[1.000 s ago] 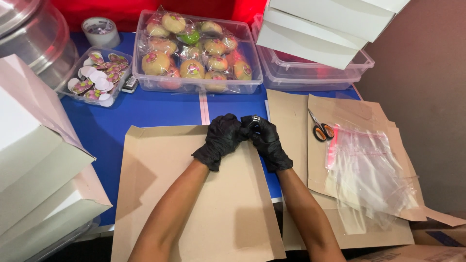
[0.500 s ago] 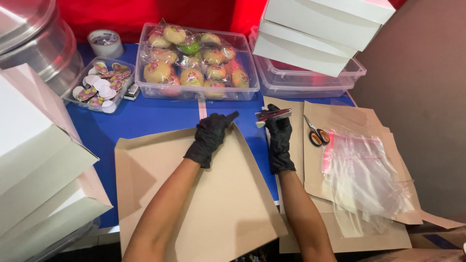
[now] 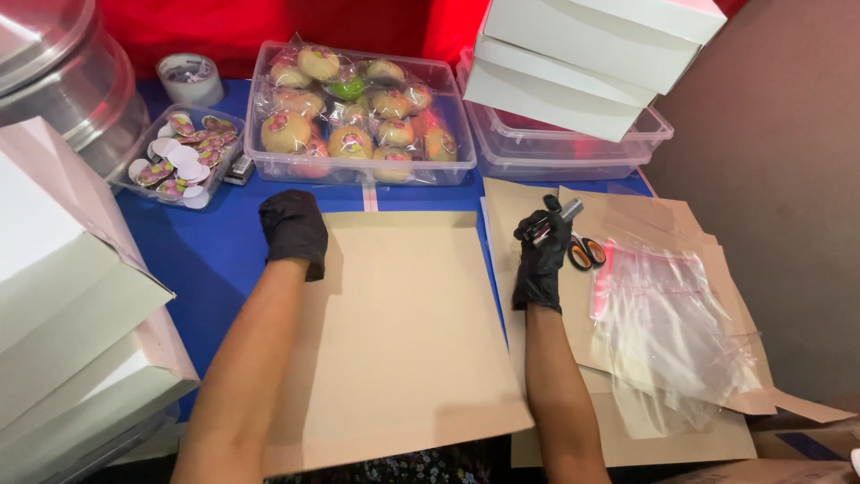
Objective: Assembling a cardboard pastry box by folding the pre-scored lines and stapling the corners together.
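Gloves of thin black material cover both hands. The left hand (image 3: 294, 231) is curled loosely, fingers bent under, its knuckles resting on the upper left corner of a large flat sheet of tan cardboard (image 3: 403, 332) that lies on the blue counter (image 3: 206, 251). It pinches nothing that can be seen. The right hand (image 3: 540, 253) is closed around a small silver stapler (image 3: 557, 218) (only its metal end shows above the fingers), held upright just past the sheet's right edge.

Just to the right of the right hand, a pair of orange-handled scissors (image 3: 584, 252) lies on a pile of further tan cardboard sheets (image 3: 645, 220). Beyond the scissors, further right, a stack of clear plastic bags (image 3: 667, 332) rests on the same pile.

Ahead of both hands stands a clear rectangular plastic tub (image 3: 358, 170) filled with round wrapped pastries (image 3: 340, 116). To the left of the left hand and further ahead, a smaller clear tray (image 3: 134, 166) holds round stickers (image 3: 179, 157), with a roll of tape (image 3: 190, 79) beyond it. Ahead of the right hand, white cardboard boxes (image 3: 582, 54) are stacked on an empty clear tub (image 3: 573, 152). More white boxes (image 3: 72, 305) sit well to the left of the left hand.
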